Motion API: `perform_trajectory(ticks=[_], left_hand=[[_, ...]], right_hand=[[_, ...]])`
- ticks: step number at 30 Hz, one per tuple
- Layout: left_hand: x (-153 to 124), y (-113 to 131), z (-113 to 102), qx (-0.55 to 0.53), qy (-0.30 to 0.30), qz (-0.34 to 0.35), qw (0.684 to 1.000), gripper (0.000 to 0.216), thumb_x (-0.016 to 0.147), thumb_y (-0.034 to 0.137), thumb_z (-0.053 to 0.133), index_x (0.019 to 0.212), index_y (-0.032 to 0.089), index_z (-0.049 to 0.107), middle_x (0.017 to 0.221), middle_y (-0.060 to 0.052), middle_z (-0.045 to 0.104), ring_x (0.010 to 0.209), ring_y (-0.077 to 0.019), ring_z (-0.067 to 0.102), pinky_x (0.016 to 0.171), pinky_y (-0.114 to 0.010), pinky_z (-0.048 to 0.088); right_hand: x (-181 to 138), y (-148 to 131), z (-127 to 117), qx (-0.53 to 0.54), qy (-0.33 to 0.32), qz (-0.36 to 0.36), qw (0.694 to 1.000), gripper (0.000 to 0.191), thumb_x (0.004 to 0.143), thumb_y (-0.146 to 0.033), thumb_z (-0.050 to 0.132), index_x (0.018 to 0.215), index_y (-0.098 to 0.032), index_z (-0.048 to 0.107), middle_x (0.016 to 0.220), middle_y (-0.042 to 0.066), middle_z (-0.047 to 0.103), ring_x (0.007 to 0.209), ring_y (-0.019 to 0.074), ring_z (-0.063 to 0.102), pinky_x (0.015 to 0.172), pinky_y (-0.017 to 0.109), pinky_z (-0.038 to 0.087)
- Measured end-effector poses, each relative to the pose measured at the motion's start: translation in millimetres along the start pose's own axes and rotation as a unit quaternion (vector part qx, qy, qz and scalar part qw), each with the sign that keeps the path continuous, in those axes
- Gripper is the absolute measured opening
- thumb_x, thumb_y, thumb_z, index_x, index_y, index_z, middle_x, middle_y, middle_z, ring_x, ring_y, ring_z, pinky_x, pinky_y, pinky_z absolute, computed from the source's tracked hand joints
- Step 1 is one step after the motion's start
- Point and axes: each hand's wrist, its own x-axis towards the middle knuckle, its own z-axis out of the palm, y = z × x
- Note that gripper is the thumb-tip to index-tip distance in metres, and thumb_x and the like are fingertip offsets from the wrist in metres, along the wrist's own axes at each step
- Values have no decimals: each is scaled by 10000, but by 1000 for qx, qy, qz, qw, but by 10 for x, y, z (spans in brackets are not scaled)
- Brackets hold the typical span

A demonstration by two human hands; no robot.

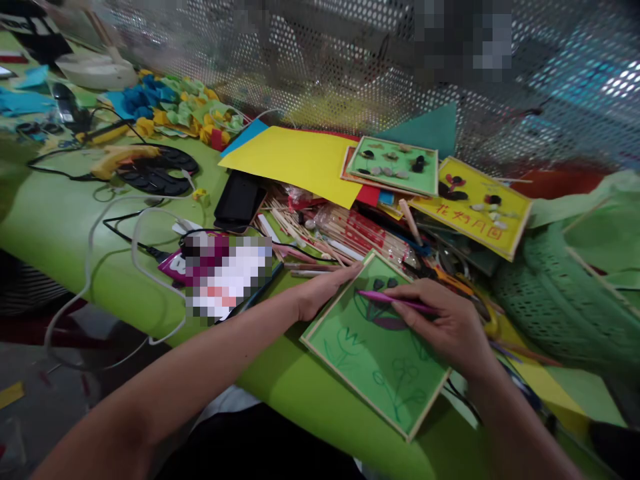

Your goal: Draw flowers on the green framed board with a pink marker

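Note:
A green board with a thin wooden frame [350,383] lies at a slant in front of me, with flowers drawn in darker green and a dark flower-like shape near its top. My left hand [327,292] holds the board along its left edge, its fingers partly hidden at the frame. My right hand [443,320] is closed around a magenta pen [407,303]. The pen's tip points left onto the upper part of the drawing; whether it touches the surface I cannot tell.
Behind the board lie bundled sticks [345,230], yellow paper [295,160] and two framed pebble pictures, one green [400,175], one yellow [473,217]. A green basket [565,287] stands right. Left are a black phone [240,200], a purple power strip [200,260] and loose cables.

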Motion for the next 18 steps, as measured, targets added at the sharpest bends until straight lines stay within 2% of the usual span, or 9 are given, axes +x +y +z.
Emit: perform_trajectory(ticks=[2, 5, 10, 15, 18], left_hand=[[-2, -12, 1, 1, 6, 14, 1000, 582, 917, 703, 546, 1058, 189, 781, 939, -126, 805, 961, -301, 759, 1024, -471, 535], [-35, -2, 37, -3, -6, 21, 1000, 561, 941, 663, 530, 1009, 173, 795, 935, -128, 804, 953, -299, 763, 1015, -472, 532], [-97, 44, 99, 11, 5, 10, 1000, 593, 1007, 591, 446, 995, 113, 798, 835, -104, 785, 1026, -317, 752, 969, -478, 519], [-101, 42, 104, -2, 24, -6, 1000, 604, 968, 648, 488, 914, 136, 803, 807, -119, 786, 842, -264, 766, 964, -433, 555], [-123, 38, 111, 2, 25, -5, 1000, 625, 979, 645, 473, 922, 119, 806, 760, -107, 771, 817, -264, 762, 931, -427, 551]], right_hand=[[-2, 2, -5, 1, 0, 3, 1000, 163, 964, -302, 651, 1075, -281, 769, 959, 42, 789, 859, 224, 745, 745, 331, 582], [-3, 2, -9, 5, 0, 3, 1000, 164, 966, -289, 654, 1089, -284, 763, 973, 38, 787, 874, 220, 742, 757, 330, 581], [-14, 24, 5, -2, -4, -1, 1000, 169, 972, -277, 651, 1103, -267, 758, 994, 40, 784, 888, 217, 742, 770, 330, 578], [-26, 46, 15, -11, -11, -3, 1000, 180, 982, -284, 644, 1124, -267, 753, 1008, 48, 783, 893, 223, 741, 767, 341, 577], [-15, 41, 9, -13, -14, -13, 1000, 175, 980, -274, 647, 1118, -277, 755, 995, 41, 783, 889, 217, 740, 768, 333, 575]])
